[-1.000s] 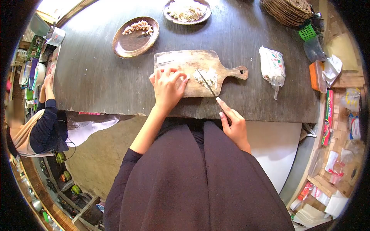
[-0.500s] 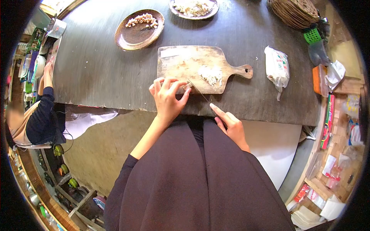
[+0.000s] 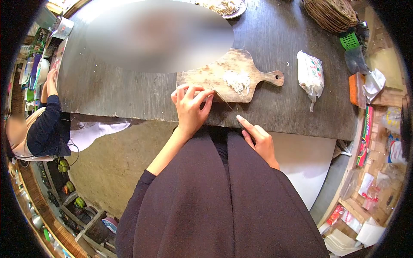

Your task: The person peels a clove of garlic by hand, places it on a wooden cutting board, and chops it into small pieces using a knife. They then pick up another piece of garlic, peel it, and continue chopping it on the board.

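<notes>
A wooden cutting board (image 3: 202, 77) with a handle on its right lies near the table's front edge. On its right half is a heap of thin white slivers (image 3: 238, 81). My left hand (image 3: 191, 108) rests over the board's front left corner, fingers bent and pinching a small piece mostly hidden beneath them. My right hand (image 3: 259, 139) is closed round a knife, its handle mostly covered by the fingers and the index finger stretched along it. The thin knife blade (image 3: 224, 100) slants up and left across the board's front edge, its tip close to my left fingertips.
A white plastic packet (image 3: 310, 75) stands right of the board on the dark table (image 3: 129, 96). Beyond are a plate of shreds (image 3: 221, 6) and a wicker basket (image 3: 330, 15). A blurred patch hides the table's far left. Another person's sleeve (image 3: 45, 124) shows at the left.
The knife and both hands have shifted only slightly. A blurred patch now covers the brown plate and the board's far left corner. The view has moved a little.
</notes>
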A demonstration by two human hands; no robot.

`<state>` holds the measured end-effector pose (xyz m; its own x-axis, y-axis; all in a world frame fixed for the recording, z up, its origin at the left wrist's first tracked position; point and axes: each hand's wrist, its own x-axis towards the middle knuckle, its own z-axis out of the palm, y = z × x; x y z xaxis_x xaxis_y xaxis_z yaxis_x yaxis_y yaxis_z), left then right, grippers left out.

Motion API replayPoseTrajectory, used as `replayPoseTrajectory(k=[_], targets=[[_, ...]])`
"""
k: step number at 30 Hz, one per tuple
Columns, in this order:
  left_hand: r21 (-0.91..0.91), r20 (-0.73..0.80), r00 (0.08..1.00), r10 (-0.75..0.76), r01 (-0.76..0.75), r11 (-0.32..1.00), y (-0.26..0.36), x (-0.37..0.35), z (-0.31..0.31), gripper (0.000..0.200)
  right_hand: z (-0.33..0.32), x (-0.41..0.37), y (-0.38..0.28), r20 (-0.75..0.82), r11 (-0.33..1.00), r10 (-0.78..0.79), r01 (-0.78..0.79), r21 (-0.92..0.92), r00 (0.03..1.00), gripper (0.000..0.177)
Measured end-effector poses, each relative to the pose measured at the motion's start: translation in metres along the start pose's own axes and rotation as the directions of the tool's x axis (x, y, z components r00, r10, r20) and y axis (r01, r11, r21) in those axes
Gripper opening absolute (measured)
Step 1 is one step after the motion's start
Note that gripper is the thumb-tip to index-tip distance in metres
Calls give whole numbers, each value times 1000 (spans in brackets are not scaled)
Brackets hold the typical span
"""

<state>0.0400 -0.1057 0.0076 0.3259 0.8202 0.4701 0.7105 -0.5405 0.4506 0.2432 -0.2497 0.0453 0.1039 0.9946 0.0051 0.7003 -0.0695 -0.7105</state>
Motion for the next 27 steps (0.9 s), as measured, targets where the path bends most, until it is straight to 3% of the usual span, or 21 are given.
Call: replayPoseTrajectory(k=[12, 17, 20, 23, 27], targets=[[-22, -19, 1000, -8, 8, 1000, -2, 0, 5, 15, 2, 0, 0, -17, 1000, -25, 24, -11, 1000, 52], [-40, 6, 1000, 1, -1, 999, -3, 0, 3, 18, 15, -9, -7, -52, 969, -20, 7, -247, 998, 53], [-46, 2, 1000, 1, -1, 999, -4, 0, 5, 19, 22, -4, -4, -84, 960, -58, 33, -280, 995, 54], [-62, 7, 1000, -4, 5, 998, -5, -1, 5, 19, 17, 3, -12, -35, 981, 10, -16, -193, 999, 50], [-69, -4, 1000, -12, 12, 998, -5, -2, 5, 19, 18, 1, -9, -45, 987, -13, 5, -161, 999, 51]])
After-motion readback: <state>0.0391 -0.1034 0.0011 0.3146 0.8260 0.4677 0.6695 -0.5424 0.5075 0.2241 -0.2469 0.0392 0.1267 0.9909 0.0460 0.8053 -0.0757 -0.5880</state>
